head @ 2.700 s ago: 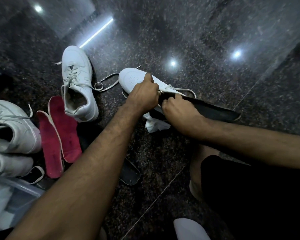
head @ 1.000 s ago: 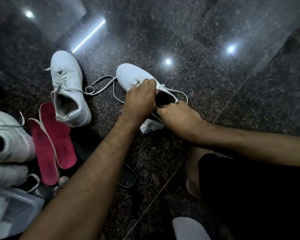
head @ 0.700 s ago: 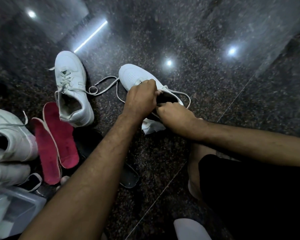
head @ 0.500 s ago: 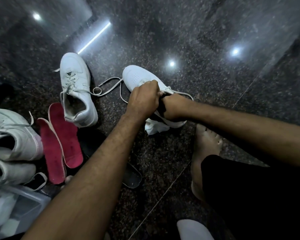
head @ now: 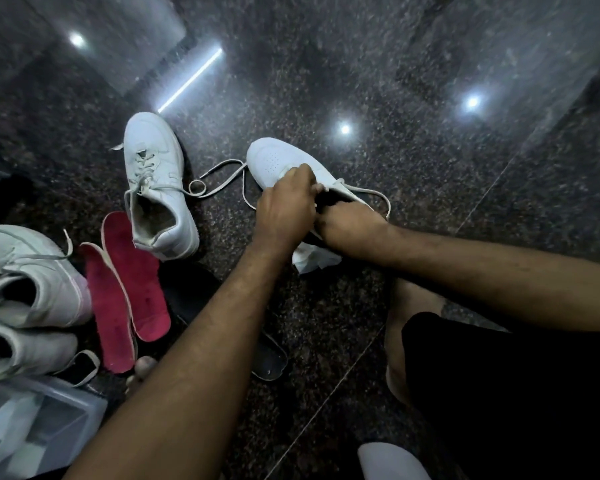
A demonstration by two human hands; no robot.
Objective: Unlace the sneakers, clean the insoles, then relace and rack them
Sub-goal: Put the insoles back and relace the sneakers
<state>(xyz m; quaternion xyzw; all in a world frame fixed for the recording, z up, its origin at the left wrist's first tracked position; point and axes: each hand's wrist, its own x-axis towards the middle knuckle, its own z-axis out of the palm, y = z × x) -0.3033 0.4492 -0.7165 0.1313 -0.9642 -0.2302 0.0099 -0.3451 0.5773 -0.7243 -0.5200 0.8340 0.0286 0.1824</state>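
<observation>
The white sneaker [head: 274, 159] being worked on lies on the dark floor ahead of the person, toe pointing away, its perforated toe cap clean and bright and its opening showing black inside. The left hand [head: 286, 211] curls over the sneaker's upper at the tongue, fingers bent and clamped on it, while the right hand [head: 349, 226] reaches into the opening from the heel side with its fingers tucked in; what they grip there cannot be told. Its loose white lace [head: 222, 174] trails in loops off to the left and around the right side. A crumpled white cloth [head: 314, 263] lies just beneath the hands, touching the sneaker's heel end. To the left stands a second white sneaker [head: 156, 188], partly laced, its opening empty. Beside its heel lie two red insoles [head: 132, 282], overlapping, and a black insole [head: 269, 358] shows under the left forearm. Two more white sneakers [head: 28, 289] sit at the left edge, above a clear plastic box [head: 39, 427]. The polished, speckled dark granite floor [head: 430, 168] mirrors ceiling lights.
</observation>
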